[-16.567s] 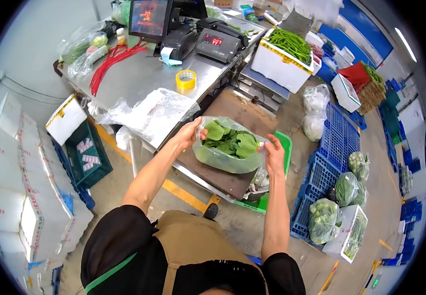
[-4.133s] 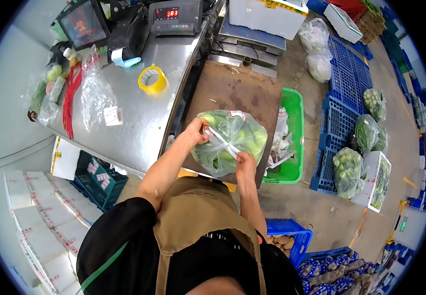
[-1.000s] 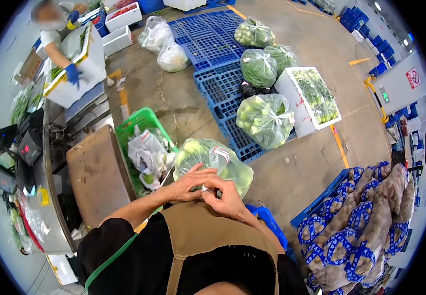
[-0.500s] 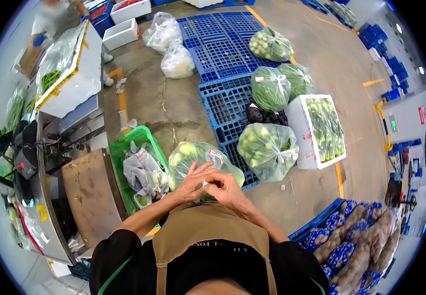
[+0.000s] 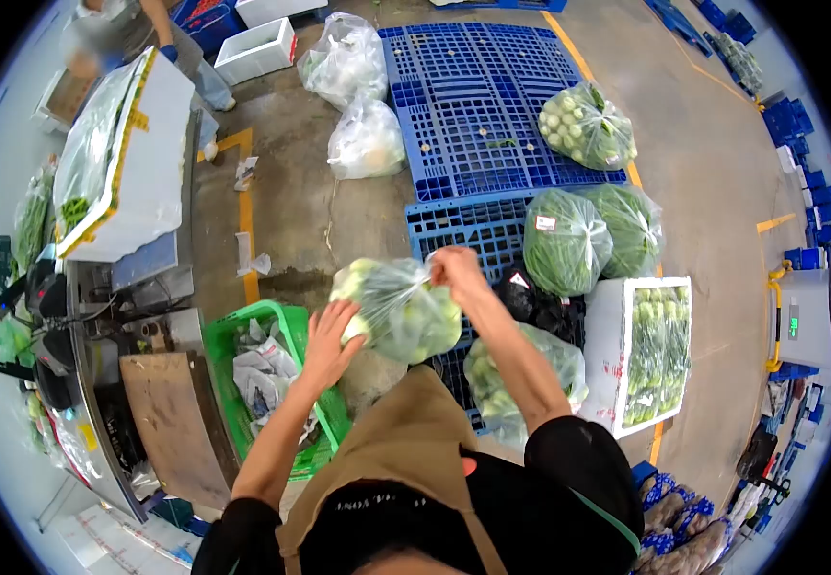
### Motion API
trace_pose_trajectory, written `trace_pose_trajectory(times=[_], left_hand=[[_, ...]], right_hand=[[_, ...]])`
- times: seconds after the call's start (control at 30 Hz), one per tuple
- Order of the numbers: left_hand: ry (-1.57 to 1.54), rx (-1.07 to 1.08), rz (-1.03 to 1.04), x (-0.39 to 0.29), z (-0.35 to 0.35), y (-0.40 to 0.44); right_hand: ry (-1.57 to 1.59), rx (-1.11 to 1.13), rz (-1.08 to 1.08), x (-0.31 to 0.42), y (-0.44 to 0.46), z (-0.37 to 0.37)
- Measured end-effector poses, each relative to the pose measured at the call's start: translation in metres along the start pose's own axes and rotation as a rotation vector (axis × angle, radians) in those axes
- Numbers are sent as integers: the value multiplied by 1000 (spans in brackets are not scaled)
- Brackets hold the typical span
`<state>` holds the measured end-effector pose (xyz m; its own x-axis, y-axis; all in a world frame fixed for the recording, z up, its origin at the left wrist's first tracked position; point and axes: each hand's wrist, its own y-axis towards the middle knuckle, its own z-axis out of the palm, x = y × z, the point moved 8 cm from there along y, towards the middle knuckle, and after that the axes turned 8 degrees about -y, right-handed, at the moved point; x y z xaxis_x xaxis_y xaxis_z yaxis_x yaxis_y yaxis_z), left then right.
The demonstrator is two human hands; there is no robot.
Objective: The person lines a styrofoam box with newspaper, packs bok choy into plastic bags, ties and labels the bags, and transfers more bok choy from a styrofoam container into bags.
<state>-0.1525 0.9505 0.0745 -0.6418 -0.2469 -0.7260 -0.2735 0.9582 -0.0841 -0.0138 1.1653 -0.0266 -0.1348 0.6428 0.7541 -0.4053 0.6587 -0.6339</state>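
Observation:
A clear plastic bag of green vegetables (image 5: 401, 311) hangs in front of the apron, between my two hands. My right hand (image 5: 457, 271) is closed on the gathered top of the bag at its upper right. My left hand (image 5: 331, 345) lies against the lower left side of the bag, its fingers apart. Below and right of my right forearm, partly hidden by it, another bag of green vegetables (image 5: 552, 359) rests at the blue pallet's near end. The blue pallet (image 5: 454, 222) lies just beyond the held bag.
A green basket (image 5: 293, 321) with crumpled plastic stands left, beside a brown platform (image 5: 178, 417). Bags of greens (image 5: 565, 251), a black bag (image 5: 526, 299) and a white foam box (image 5: 610, 356) are right. White bags (image 5: 366, 139) lie ahead. A person (image 5: 181, 48) stands far left.
The bag has moved forward, away from the apron. My hands have parted: the right went forward to the bag's top, the left to its side. The view has shifted.

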Motion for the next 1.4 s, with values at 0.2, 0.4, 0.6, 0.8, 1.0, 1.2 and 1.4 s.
trace_pose_trajectory(times=[0.2, 0.4, 0.6, 0.8, 1.0, 1.2, 1.4], left_hand=[[-112, -1, -442, 95, -11, -75], [-216, 136, -1134, 149, 9, -236], [-613, -104, -1422, 154, 46, -295], [-812, -195, -1144, 144, 68, -251], [-804, -364, -911, 124, 67, -322], [-693, -632, -980, 119, 85, -524], [-635, -1162, -1274, 55, 137, -742]], right_hand=[[-104, -300, -146, 55, 201, -105], [-161, -509, -328, 71, 365, -218], [-1471, -603, -470, 66, 385, -180], [-943, 354, -411, -170, 242, 0], [-919, 648, 397, -364, -26, 84], [-1328, 1082, 270, -418, -173, 157], [-1710, 1281, 55, -457, -259, 263]])
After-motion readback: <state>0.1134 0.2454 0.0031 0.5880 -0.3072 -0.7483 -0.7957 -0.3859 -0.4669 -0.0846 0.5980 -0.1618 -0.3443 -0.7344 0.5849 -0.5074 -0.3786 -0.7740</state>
